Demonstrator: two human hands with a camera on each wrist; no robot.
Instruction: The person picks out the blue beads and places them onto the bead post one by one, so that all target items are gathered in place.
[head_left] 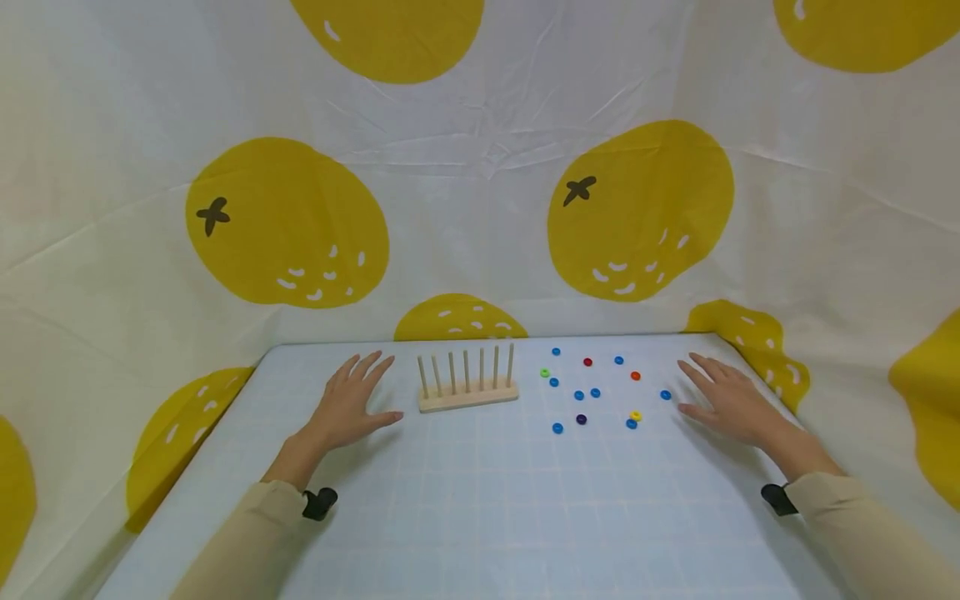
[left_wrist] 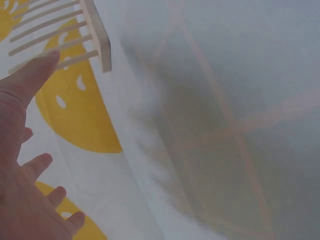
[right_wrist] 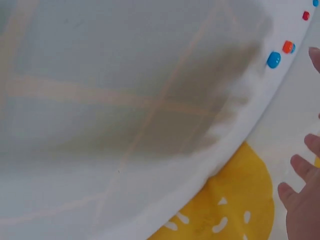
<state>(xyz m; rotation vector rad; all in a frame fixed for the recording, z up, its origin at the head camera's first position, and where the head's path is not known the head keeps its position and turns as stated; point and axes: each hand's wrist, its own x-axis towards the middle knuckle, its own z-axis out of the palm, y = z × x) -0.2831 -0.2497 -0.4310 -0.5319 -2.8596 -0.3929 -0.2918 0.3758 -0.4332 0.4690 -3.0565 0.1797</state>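
A pale wooden rack (head_left: 468,397) with a row of several upright pegs stands at the back of the table, left of centre. My left hand (head_left: 348,404) hovers just left of it, fingers spread and holding nothing. In the left wrist view the thumb (left_wrist: 42,70) overlaps the pegs of the rack (left_wrist: 100,37). Small rings lie scattered right of the rack: blue (head_left: 579,395), red (head_left: 588,362), orange (head_left: 635,376), green (head_left: 545,372), yellow (head_left: 636,415) and dark purple (head_left: 581,419). Beyond them on the right, my right hand (head_left: 727,400) is spread and bare, nearest to a blue ring (head_left: 666,395).
The table (head_left: 480,517) has a pale cloth with a faint grid. Behind and beside it hangs a white curtain (head_left: 465,225) printed with large yellow fruit. Dark bands (head_left: 320,503) sit at both wrists. The yellow ring touches or overlaps a blue ring (head_left: 632,424).
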